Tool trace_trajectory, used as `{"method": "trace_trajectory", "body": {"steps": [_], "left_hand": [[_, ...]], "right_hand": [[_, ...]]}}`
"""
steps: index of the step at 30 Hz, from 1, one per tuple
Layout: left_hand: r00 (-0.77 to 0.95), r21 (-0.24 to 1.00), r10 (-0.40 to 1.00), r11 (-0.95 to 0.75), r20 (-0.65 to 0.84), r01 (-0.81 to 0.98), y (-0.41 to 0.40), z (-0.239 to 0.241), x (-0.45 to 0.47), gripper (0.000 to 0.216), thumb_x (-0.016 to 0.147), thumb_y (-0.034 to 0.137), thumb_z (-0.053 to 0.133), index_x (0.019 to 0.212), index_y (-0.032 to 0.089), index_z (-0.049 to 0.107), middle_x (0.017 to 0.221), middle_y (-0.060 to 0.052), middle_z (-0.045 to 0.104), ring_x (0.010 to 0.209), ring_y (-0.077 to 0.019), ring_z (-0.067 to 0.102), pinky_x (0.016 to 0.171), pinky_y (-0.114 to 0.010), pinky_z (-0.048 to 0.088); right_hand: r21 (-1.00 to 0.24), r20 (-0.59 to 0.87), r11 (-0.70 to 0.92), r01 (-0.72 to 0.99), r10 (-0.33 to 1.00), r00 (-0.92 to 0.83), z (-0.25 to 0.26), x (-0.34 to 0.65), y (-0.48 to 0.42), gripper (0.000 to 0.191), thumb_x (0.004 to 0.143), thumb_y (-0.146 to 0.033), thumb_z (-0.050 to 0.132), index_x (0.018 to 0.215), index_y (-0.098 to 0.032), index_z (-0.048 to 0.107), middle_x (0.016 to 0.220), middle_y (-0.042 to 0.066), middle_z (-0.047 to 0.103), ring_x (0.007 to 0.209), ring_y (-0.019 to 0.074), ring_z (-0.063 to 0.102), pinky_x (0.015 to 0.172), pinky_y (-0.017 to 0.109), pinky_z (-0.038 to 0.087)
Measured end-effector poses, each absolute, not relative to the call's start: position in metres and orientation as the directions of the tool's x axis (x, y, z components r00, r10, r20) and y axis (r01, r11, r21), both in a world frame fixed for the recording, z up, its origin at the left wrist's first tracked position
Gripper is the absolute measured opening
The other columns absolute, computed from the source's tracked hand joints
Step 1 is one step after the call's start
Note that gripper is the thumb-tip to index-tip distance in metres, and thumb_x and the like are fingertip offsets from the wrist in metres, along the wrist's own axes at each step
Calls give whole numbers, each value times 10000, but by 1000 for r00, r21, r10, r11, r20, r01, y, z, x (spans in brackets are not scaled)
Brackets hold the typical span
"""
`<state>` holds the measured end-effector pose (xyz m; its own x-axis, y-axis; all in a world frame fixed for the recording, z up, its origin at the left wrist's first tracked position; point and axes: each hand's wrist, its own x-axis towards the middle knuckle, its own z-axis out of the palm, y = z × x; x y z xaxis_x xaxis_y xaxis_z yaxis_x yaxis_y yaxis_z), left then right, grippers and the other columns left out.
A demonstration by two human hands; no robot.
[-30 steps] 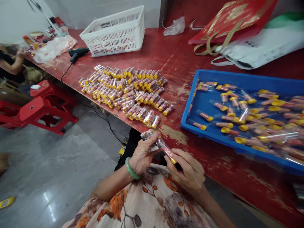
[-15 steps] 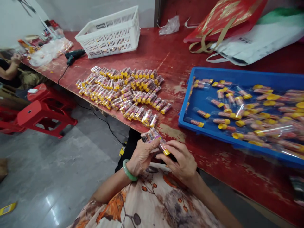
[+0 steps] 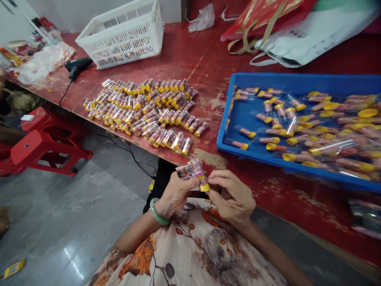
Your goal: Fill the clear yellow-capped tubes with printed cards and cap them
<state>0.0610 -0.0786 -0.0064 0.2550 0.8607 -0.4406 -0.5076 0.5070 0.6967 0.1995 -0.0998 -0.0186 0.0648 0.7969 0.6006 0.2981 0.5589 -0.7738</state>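
My left hand (image 3: 175,192), with a green bangle at the wrist, is closed around a small printed stack of labels (image 3: 183,171). Its thumb also presses a small tube (image 3: 199,174) with a printed wrap and a yellow end against them. From the other side my right hand (image 3: 233,194) has curled fingers, with thumb and forefinger tips at the tube's yellow end. How firmly they grip cannot be made out. Beyond my hands, rows of wrapped tubes (image 3: 143,107) with yellow ends lie on the red table (image 3: 214,59).
At right stands a blue tray (image 3: 222,137) of loose clear tubes with yellow ends. A white basket (image 3: 127,39), a heat gun (image 3: 77,65) with a cord, and bags (image 3: 309,39) lie farther back. Red stools (image 3: 47,149) stand on the floor at left.
The tube has turned more upright in my left hand, its printed side now showing. My right hand has shifted slightly right. The whole view has moved a little.
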Motion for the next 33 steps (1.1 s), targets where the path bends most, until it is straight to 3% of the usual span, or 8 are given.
{"method": "trace_trajectory", "body": {"steps": [13, 24, 29, 33], "left_hand": [[284, 745, 878, 478, -386, -465, -86, -8, 62, 444, 526, 385, 879, 859, 132, 731, 771, -52, 715, 707, -177, 649, 735, -296, 500], [250, 730, 876, 482, -413, -484, -88, -9, 64, 468, 532, 413, 870, 876, 136, 716, 806, -55, 710, 731, -176, 643, 756, -300, 493], [276, 739, 876, 482, -395, -471, -88, -8, 61, 419, 574, 399, 854, 861, 132, 706, 765, -41, 690, 686, -153, 614, 718, -283, 486], [283, 741, 871, 490, -400, -459, -90, -8, 61, 419, 571, 390, 858, 869, 140, 701, 763, -33, 681, 680, -148, 603, 710, -280, 479]], "right_hand": [[-702, 675, 568, 429, 723, 148, -13, 193, -108, 218, 761, -1, 600, 804, -212, 633, 774, 15, 644, 644, 110, 627, 526, 217, 495], [-481, 757, 540, 690, 653, 17, -24, 194, -113, 188, 774, -41, 625, 877, -197, 622, 845, 46, 702, 756, 159, 693, 643, 250, 547], [-628, 665, 545, 555, 747, 19, -18, 197, -110, 246, 800, -61, 579, 1003, -193, 618, 965, 87, 682, 843, 169, 682, 672, 275, 568], [-623, 679, 547, 560, 733, 39, -20, 197, -113, 318, 800, -66, 564, 1067, -220, 639, 1025, 79, 692, 899, 182, 685, 742, 305, 578]]}}
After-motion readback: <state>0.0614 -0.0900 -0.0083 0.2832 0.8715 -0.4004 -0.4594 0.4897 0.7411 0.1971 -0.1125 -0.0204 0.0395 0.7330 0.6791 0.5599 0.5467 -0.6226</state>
